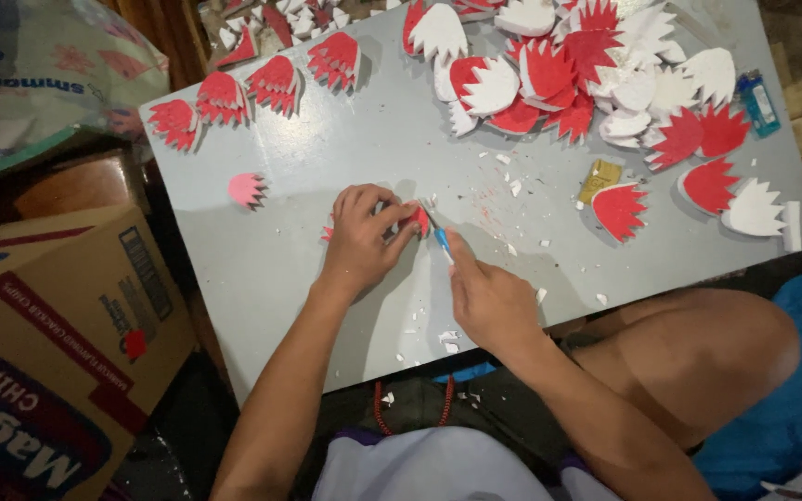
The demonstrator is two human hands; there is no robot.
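- Grey table (pixel 345 158), foam cutouts heaped upper right.
- Left hand (pixel 361 237) closed, pinning red piece (pixel 414 219) mid-frame.
- Right hand (pixel 489 299) grips blue knife (pixel 440 234), just right, blade touching piece.

Illumination is moderate and uneven. The grey bench (pixel 345 148) is the brightest area, lit from above and slightly far, with soft sheen across its middle. Soft shadows fall near and right of the left hand (pixel 361 234) and right hand (pixel 492 301); the foam cut-outs (pixel 549 74) cast short, diffuse shadows. White foam faces are close to overexposed. The surroundings fall off to dim: the floor at near left and the far-left corner are dark. The cardboard box (pixel 58 343) at near left shows wide-angle stretching. Detail is slightly soft overall, with compression smear in dark areas.
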